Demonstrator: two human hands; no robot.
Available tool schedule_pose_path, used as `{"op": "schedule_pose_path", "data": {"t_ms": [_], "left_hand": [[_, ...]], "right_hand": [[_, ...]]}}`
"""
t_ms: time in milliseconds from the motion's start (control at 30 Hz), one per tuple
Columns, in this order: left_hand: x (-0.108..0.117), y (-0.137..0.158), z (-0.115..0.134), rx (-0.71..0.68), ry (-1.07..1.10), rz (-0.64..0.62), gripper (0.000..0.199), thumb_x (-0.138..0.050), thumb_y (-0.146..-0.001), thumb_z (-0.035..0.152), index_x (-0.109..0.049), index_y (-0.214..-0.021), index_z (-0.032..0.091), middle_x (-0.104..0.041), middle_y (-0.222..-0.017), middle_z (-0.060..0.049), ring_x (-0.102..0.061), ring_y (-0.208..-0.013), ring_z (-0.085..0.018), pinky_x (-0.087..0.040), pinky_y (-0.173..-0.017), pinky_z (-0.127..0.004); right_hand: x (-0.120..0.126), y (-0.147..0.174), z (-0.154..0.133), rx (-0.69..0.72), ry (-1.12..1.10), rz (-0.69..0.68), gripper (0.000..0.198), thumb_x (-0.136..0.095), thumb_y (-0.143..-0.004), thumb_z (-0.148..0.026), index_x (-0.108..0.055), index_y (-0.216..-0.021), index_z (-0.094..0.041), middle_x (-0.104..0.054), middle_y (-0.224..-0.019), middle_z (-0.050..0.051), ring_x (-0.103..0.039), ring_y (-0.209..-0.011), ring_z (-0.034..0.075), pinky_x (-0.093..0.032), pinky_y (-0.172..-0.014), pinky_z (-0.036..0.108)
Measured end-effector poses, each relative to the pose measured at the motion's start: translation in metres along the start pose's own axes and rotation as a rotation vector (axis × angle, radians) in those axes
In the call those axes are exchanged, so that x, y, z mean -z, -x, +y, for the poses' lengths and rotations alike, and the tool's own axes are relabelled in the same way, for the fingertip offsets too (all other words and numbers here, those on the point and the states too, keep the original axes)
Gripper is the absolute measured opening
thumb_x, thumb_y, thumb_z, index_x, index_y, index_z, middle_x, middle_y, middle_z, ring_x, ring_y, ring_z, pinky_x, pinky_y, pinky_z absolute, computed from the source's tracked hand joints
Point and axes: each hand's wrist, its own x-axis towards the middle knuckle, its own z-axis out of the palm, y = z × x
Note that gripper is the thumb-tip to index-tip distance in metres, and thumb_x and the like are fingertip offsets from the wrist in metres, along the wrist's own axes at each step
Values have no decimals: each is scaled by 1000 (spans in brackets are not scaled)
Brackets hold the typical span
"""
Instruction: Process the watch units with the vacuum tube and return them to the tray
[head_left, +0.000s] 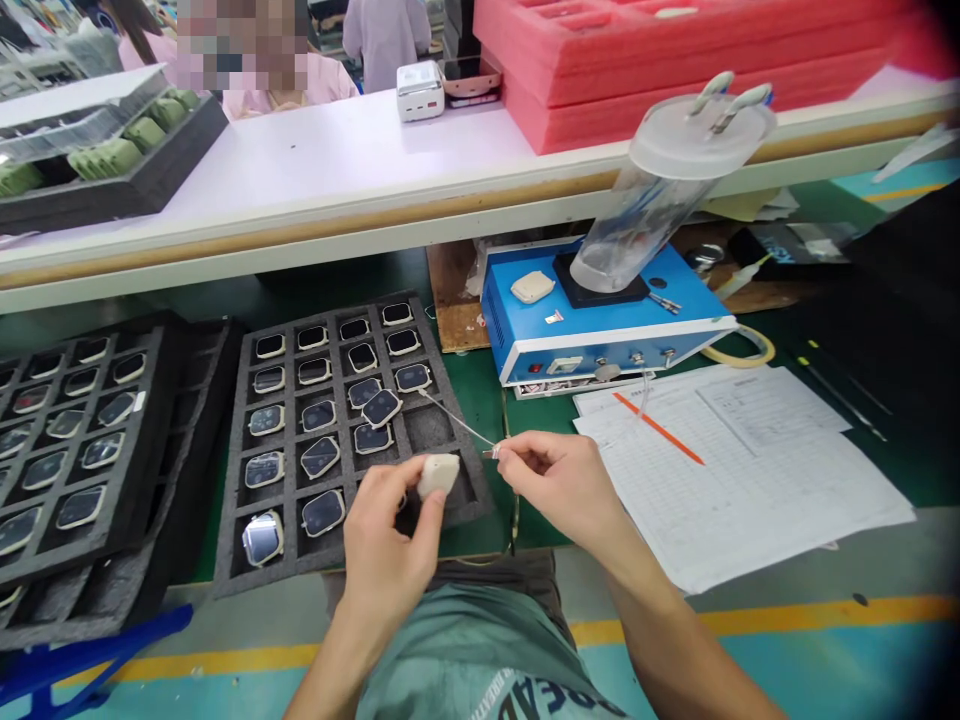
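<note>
from where i stand, the person's left hand [391,535] pinches a pale case [439,475] between thumb and fingers, and the right hand [559,485], at its three o'clock, grasps the near end of a thin pale cord [459,420] in its fingertips. the case is up above the four o'clock corner of a dark foam tray [231,480], apart from the right hand. the cord slants off toward ten o'clock, over the tray's edge; whether its far end is fixed to anything, i cannot tell.

square-faced watches sit in the compartments, and one watch [381,408] lies askew over its neighbours. at the right hand's one o'clock stands a blue box [615,345] carrying a clear cylinder [637,220] and another pale case [532,288]; at three o'clock, papers [735,470] lie under an orange strip [660,428].

i take the step in hand to be managing case and cord together, one per hand, not yet touching. the next move, to my mind, calls for a steady left pinch and a fine, slack-free hold on the cord.
</note>
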Motion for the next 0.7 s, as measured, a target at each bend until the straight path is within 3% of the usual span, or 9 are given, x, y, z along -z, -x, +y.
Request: {"op": "schedule_pose_path", "data": {"t_ms": [100, 200, 333, 533, 633, 700], "left_hand": [[-1, 0, -3, -179, -153, -133, 29, -62, -96, 17, -72, -123, 17, -74, -91, -6, -67, -83, -21, -54, -71, -31], [-3, -2, -5, -256, -254, -147, 25, -59, -97, 14, -69, -120, 17, -75, -93, -7, -65, -85, -24, -53, -72, -35], [-7, -2, -8, -242, -292, -118, 24, -58, -99, 13, -67, -121, 15, -76, -96, -8, -65, -85, -24, -54, -74, -35], [-10, -2, -10, -275, -550, -26, 24, -61, -100, 21, -73, -118, 13, -74, -110, -16, -62, -95, -32, -54, -79, -43], [1, -19, -10, -280, -594, -21, 28, -59, -101, 23, -72, -123, 11, -73, -116, -18, -63, -103, -34, -54, -85, -46], [10, -40, -12, -273, -650, -87, 31, -59, -101, 23, -71, -128, 13, -73, -123, -18, -62, -112, -37, -53, -89, -50]], "right_hand": [[8, -3, -3, -11, 73, -72, 25, -61, -84, -32, -81, -76, -20, -73, -60, 1, -65, -55, 17, -42, -53, 26], [8, -6, -8, -18, 123, -97, 24, -61, -86, -29, -81, -77, -20, -76, -64, 1, -69, -59, 18, -44, -55, 27], [-1, -11, -13, -31, 215, -148, 22, -61, -88, -23, -81, -81, -21, -81, -72, 3, -74, -66, 20, -45, -60, 28], [-7, -18, -22, -43, 491, -169, 21, -63, -92, -21, -84, -87, -23, -84, -81, 4, -78, -76, 24, -45, -66, 30], [-5, -18, -22, -47, 487, -182, 23, -62, -93, -20, -84, -88, -23, -85, -83, 5, -78, -77, 23, -47, -68, 30], [-3, -15, -20, -36, 445, -179, 24, -61, -93, -21, -84, -87, -22, -84, -82, 4, -78, -76, 23, -48, -68, 30]]}}
